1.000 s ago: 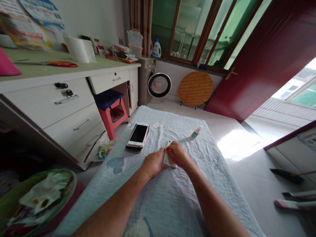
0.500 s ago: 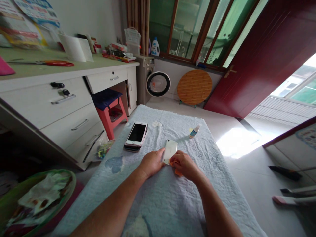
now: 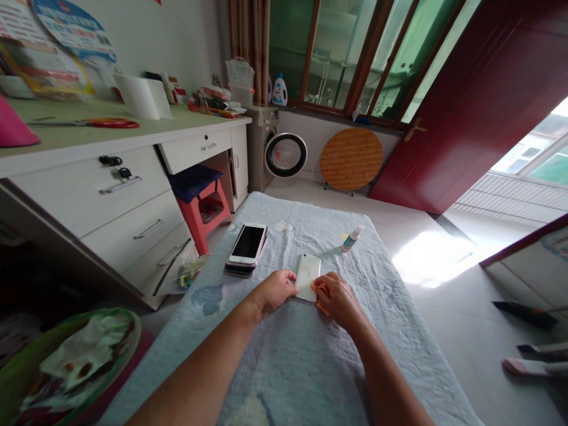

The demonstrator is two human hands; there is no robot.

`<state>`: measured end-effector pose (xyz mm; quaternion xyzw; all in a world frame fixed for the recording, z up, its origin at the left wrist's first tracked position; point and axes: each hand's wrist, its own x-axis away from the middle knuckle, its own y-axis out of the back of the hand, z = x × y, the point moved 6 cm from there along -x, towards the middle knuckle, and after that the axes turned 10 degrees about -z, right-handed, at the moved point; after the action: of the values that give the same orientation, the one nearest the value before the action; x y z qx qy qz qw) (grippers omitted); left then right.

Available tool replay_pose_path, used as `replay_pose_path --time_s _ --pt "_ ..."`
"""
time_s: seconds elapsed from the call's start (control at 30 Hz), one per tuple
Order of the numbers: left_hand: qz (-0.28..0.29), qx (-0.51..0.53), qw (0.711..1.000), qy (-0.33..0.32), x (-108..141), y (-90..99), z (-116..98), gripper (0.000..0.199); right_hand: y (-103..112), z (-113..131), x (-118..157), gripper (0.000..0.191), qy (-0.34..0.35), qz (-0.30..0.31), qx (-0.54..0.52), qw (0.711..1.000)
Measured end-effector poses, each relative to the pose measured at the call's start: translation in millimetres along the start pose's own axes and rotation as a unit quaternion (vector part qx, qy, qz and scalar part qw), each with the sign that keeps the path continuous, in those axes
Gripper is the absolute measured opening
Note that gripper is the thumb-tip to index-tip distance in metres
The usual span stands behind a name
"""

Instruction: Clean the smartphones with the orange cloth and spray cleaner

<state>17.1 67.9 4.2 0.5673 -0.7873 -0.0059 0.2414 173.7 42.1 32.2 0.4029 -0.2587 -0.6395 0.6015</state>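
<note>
A white phone (image 3: 307,273) lies back side up on the cloth-covered table (image 3: 293,367), its camera at the far end. My left hand (image 3: 278,290) grips the phone's near left edge between thumb and fingers. Bunched in the fingers of my right hand (image 3: 336,297) is an orange cloth (image 3: 323,300), pressed against the phone's right edge. Left of them, a stack of phones (image 3: 247,247) has a white one with a dark screen on top. Beyond my right hand stands a small spray bottle (image 3: 352,238) with a blue label.
Along the left runs a white desk (image 3: 195,145) with drawers, a red stool (image 3: 205,207) partly under it. A waste bin (image 3: 133,349) full of crumpled tissue stands at lower left. The washing machine (image 3: 261,148) has its round door open behind the table.
My right hand has slid the orange cloth from the phone's near end to its right edge. The left hand keeps hold of the phone. The view has shifted slightly.
</note>
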Motion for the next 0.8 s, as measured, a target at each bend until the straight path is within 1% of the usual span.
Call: replay_pose_path --time_s 0.07,0.13,0.23,0.37,0.5,0.63,0.7,0.8 --pt "0.012 0.059 0.997 0.042 0.2 -0.9 2.5 0.031 -1.2 -2.1 -0.6 0.016 -0.003 -0.002 0.0 1.0" --pt "0.02 0.102 0.993 0.055 0.4 -1.6 2.6 0.033 -2.0 -4.2 -0.9 0.016 -0.006 -0.008 -0.004 1.0" --pt "0.011 0.14 0.989 0.047 -0.2 -1.6 1.9 0.035 -1.9 -6.2 -0.8 0.015 -0.003 -0.02 -0.016 1.0" --pt "-0.009 0.16 0.987 0.025 0.2 -1.0 -0.7 0.036 -0.7 -7.0 -0.5 0.013 0.004 -0.026 -0.023 0.999" --pt "-0.011 0.146 0.989 0.035 1.7 -1.1 -1.3 0.033 -0.5 -6.7 -0.4 0.013 0.011 -0.032 -0.029 0.999" --pt "0.015 0.092 0.995 0.039 2.5 -6.2 0.5 0.017 -1.6 -7.3 -0.3 0.013 0.011 -0.04 -0.036 0.999" --pt "0.015 0.063 0.997 0.037 2.6 -7.7 1.8 0.011 -1.9 -7.3 -0.2 0.013 0.01 -0.041 -0.039 0.998" --pt "0.005 0.044 0.998 0.036 3.2 -8.5 2.5 0.011 -0.6 -4.3 0.2 0.014 0.014 -0.049 -0.058 0.997"
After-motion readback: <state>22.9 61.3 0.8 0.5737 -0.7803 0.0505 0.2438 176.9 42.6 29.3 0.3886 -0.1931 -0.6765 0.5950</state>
